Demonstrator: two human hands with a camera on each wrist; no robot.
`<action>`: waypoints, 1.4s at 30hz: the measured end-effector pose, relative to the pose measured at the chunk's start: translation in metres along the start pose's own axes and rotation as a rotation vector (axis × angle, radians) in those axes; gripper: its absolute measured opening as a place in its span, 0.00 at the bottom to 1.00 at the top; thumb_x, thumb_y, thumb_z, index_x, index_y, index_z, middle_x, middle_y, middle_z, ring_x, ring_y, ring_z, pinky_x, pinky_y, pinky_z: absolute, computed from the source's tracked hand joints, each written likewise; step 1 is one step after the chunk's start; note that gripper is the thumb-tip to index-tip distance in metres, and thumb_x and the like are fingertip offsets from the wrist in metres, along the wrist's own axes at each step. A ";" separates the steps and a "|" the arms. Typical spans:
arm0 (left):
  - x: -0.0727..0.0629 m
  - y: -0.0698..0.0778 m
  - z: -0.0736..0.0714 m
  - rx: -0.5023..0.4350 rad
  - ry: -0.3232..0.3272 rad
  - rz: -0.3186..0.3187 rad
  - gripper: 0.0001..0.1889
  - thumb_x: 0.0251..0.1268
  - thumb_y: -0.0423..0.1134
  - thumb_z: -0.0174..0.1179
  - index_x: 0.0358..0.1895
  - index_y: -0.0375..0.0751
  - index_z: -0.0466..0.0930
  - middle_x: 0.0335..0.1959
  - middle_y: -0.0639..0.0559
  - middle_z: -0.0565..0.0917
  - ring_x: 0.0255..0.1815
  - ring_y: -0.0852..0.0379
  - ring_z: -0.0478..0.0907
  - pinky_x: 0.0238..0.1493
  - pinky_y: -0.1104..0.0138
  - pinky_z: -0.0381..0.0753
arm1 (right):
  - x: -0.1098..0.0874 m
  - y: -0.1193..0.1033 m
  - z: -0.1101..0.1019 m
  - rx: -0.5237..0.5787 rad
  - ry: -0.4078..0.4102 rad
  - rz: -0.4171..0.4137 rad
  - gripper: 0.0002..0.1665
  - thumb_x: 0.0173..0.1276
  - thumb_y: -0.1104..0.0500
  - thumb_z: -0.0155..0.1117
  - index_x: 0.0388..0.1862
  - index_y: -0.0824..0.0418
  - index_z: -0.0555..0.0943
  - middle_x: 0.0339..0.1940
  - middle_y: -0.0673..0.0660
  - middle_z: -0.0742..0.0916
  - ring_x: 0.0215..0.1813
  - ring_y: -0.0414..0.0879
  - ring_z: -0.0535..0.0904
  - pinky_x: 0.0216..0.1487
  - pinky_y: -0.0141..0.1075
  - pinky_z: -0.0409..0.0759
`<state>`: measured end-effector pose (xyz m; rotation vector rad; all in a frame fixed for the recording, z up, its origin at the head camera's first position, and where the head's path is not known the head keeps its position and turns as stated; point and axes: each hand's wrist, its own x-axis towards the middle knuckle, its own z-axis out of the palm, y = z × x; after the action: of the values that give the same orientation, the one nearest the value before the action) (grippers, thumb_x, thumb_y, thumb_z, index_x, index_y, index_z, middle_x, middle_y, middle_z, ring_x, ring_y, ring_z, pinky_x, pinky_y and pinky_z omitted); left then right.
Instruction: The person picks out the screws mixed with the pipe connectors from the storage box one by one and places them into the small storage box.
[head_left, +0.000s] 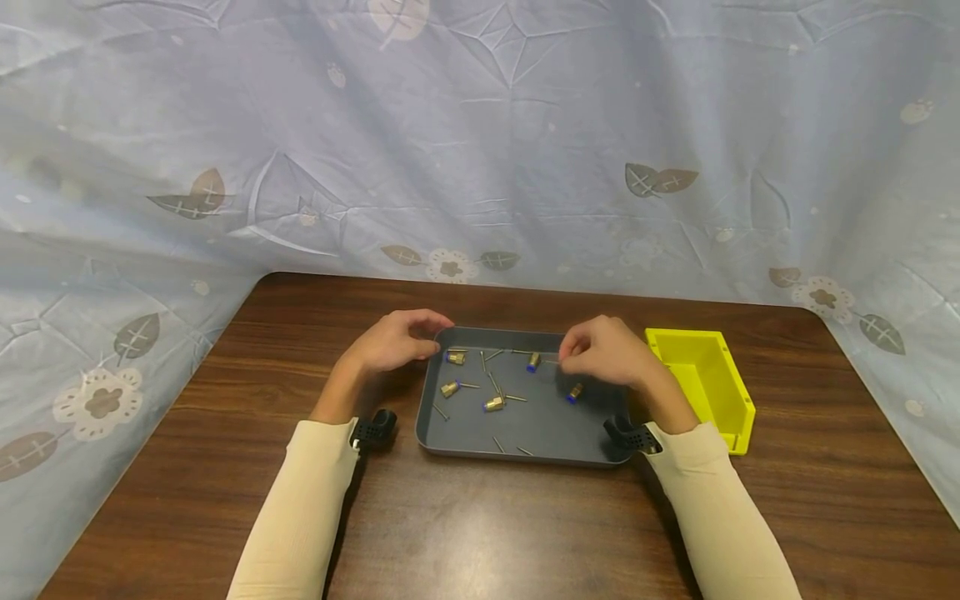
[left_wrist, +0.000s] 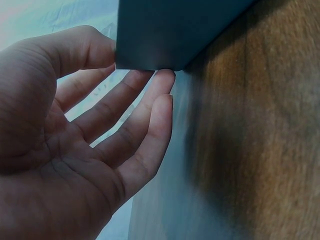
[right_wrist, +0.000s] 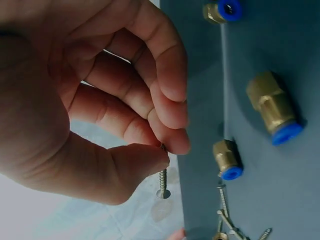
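Observation:
My left hand (head_left: 395, 340) holds the back left corner of a grey tray (head_left: 517, 442), thumb on one side and fingertips (left_wrist: 162, 80) at the edge of its wall. Above the tray's back right part, my right hand (head_left: 609, 350) pinches a screw (right_wrist: 163, 182) between thumb and fingertips, its flat head pointing away from the fingers. Several brass fittings with blue collars lie scattered in the tray, among them one fitting (head_left: 493, 404) near the middle and another fitting (head_left: 575, 392) below the right hand. Loose screws (head_left: 493, 383) lie between them.
A yellow open bin (head_left: 723, 387) stands on the table just right of the tray, partly hidden by my right forearm. The brown wooden table (head_left: 465, 525) runs back to a patterned cloth (head_left: 510, 167) hanging behind and at the sides.

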<state>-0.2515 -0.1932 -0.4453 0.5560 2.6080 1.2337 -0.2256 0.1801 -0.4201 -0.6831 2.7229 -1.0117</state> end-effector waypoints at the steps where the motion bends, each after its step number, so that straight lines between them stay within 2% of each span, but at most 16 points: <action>1: 0.000 0.000 0.000 -0.002 -0.001 0.001 0.23 0.73 0.32 0.66 0.70 0.39 0.84 0.68 0.38 0.84 0.65 0.42 0.80 0.59 0.53 0.83 | -0.001 0.000 -0.001 0.006 0.002 0.001 0.03 0.65 0.60 0.76 0.34 0.58 0.90 0.32 0.48 0.91 0.37 0.47 0.83 0.39 0.41 0.79; 9: 0.000 0.000 0.000 -0.011 -0.005 -0.004 0.24 0.73 0.32 0.65 0.71 0.38 0.83 0.68 0.37 0.83 0.64 0.42 0.80 0.55 0.56 0.85 | -0.007 0.003 -0.013 0.039 0.035 0.007 0.02 0.65 0.62 0.75 0.32 0.57 0.90 0.30 0.49 0.90 0.35 0.49 0.83 0.38 0.42 0.80; 17: 0.000 0.000 0.000 -0.003 0.003 -0.004 0.23 0.73 0.32 0.65 0.70 0.40 0.84 0.65 0.38 0.84 0.60 0.43 0.80 0.55 0.56 0.83 | -0.017 0.007 -0.030 0.117 0.074 0.030 0.03 0.67 0.62 0.78 0.37 0.59 0.89 0.31 0.52 0.90 0.35 0.54 0.84 0.37 0.41 0.80; 24: 0.001 -0.001 0.000 -0.022 0.000 -0.001 0.23 0.73 0.31 0.65 0.70 0.39 0.84 0.65 0.38 0.84 0.60 0.44 0.80 0.54 0.58 0.83 | -0.032 0.010 -0.047 0.122 0.096 0.064 0.09 0.72 0.62 0.73 0.47 0.64 0.92 0.40 0.55 0.92 0.38 0.51 0.81 0.38 0.39 0.79; 32: 0.000 -0.001 0.000 -0.026 -0.001 -0.006 0.23 0.73 0.32 0.65 0.70 0.40 0.84 0.65 0.38 0.84 0.61 0.43 0.80 0.55 0.57 0.84 | -0.043 0.015 -0.061 0.130 0.097 0.103 0.12 0.76 0.62 0.71 0.54 0.64 0.93 0.53 0.59 0.93 0.48 0.50 0.84 0.50 0.39 0.82; 37: 0.000 -0.001 0.000 -0.018 -0.001 -0.006 0.23 0.73 0.32 0.65 0.70 0.40 0.84 0.65 0.38 0.84 0.61 0.43 0.80 0.56 0.56 0.83 | -0.049 0.023 -0.070 0.097 0.104 0.121 0.13 0.78 0.60 0.71 0.56 0.64 0.93 0.55 0.60 0.93 0.50 0.51 0.84 0.53 0.40 0.80; 42: 0.001 -0.001 0.000 -0.025 -0.005 -0.005 0.23 0.73 0.32 0.65 0.70 0.40 0.84 0.64 0.39 0.84 0.59 0.44 0.80 0.55 0.57 0.83 | -0.056 0.032 -0.078 0.119 0.119 0.136 0.12 0.80 0.61 0.69 0.55 0.64 0.93 0.55 0.61 0.93 0.52 0.49 0.83 0.53 0.34 0.80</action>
<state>-0.2524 -0.1938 -0.4459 0.5469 2.5845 1.2602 -0.2111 0.2727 -0.3827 -0.4247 2.7365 -1.2050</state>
